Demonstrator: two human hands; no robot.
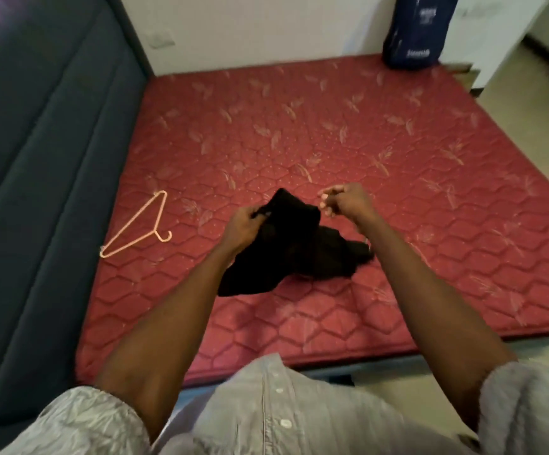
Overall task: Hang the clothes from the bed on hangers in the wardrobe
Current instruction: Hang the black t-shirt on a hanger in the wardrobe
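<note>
Done so far: black cloth [286,244] picked up at one end, not yet on a hanger
Left to do: spread the cloth out, slip it on the pink hanger [138,224], carry it to the wardrobe, which is not in view
Left hand [250,221]: grip closed on the top edge of the black cloth, lifting it a little
Right hand [342,201]: fingers curled, just right of the cloth; cannot tell if the grip has any cloth in it
Black cloth: near middle of the bed, most of it lying bunched on the mattress
Pink hanger: flat on the bed, left of the cloth, well apart from both hands
Bed [397,198]: red quilted mattress with a leaf pattern, no sheet
Headboard [43,159]: dark padded, along the left side
Far side: white wall, dark blue bag [414,31] at the far right corner
Floor [529,87]: pale, to the right of the bed
</note>
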